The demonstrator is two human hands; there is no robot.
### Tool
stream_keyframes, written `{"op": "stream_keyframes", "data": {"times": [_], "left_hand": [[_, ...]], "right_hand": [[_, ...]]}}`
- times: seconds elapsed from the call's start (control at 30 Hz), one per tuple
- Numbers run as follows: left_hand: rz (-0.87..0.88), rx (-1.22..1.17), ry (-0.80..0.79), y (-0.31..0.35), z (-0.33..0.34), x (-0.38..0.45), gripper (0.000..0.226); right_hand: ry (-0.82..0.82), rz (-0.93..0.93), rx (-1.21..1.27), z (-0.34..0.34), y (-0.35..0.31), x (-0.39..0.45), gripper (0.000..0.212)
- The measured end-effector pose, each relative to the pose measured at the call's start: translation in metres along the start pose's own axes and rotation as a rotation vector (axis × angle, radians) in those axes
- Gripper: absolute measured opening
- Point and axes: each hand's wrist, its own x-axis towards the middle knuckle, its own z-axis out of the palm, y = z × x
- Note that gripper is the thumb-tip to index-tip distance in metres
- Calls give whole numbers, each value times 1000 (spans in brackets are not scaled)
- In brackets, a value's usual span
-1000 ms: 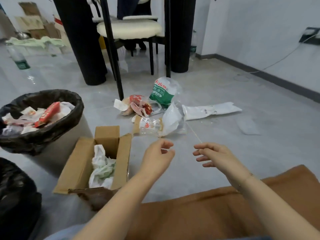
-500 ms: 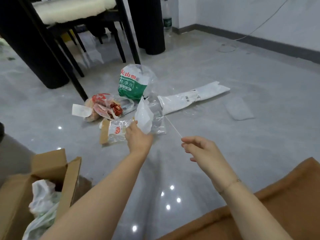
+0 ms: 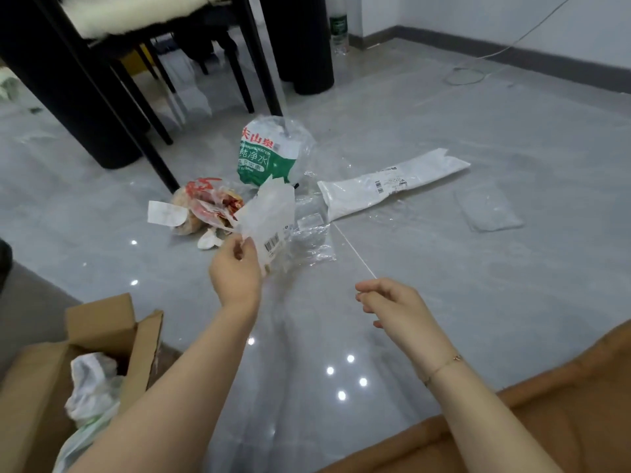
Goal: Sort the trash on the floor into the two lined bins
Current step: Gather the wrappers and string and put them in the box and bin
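My left hand pinches a translucent white plastic wrapper with a barcode and holds it up off the floor. Behind it lies the trash pile: a red-printed snack bag, a green-and-white water-bottle bag, crumpled clear film and a long white mailer bag. A thin white stick lies on the floor, and its near end disappears behind my right hand. That hand hovers with loosely curled fingers and holds nothing I can see. No bin is in view.
A cardboard box holding white plastic sits at lower left. Black chair legs and a black pillar stand behind the pile. A clear flat bag lies to the right. An orange-brown cushion fills the lower right corner.
My left hand reached forward to the pile, took the translucent wrapper and lifted it. The view swung right and down, so the lined bins left the frame. My right hand stayed by the stick.
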Motion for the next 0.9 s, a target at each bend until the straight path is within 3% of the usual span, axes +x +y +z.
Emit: {"op": "stream_keyframes", "data": {"times": [0.1,0.23,0.4,0.5,0.63,0.73,0.8,0.9], "left_hand": [[1,-68,-80,0,-38,-20,34],[-59,-212,-265,17,-87,-69,20],[-197,-415,-443,19,-129,-114,17],[-338,-520,-507,15,-133,-120,17],[-378,-432,-548,11,-122,-124,18],[-280,-262,-414,4,-115,-116,50],[-108,-135,-288,6,-118,-110,77],[232,-19,-325,15,-126,-101,72]], "right_hand": [[-26,15,10,2,-4,-8,19],[-182,202,268,13,-13,-32,10],[-351,356,443,28,-7,-50,29],[-311,334,542,39,-3,-58,31],[-55,159,596,47,-3,-63,21],[58,12,451,42,-5,-64,20],[89,-29,389,39,-3,-60,21],[85,-26,314,37,0,-55,25]]}}
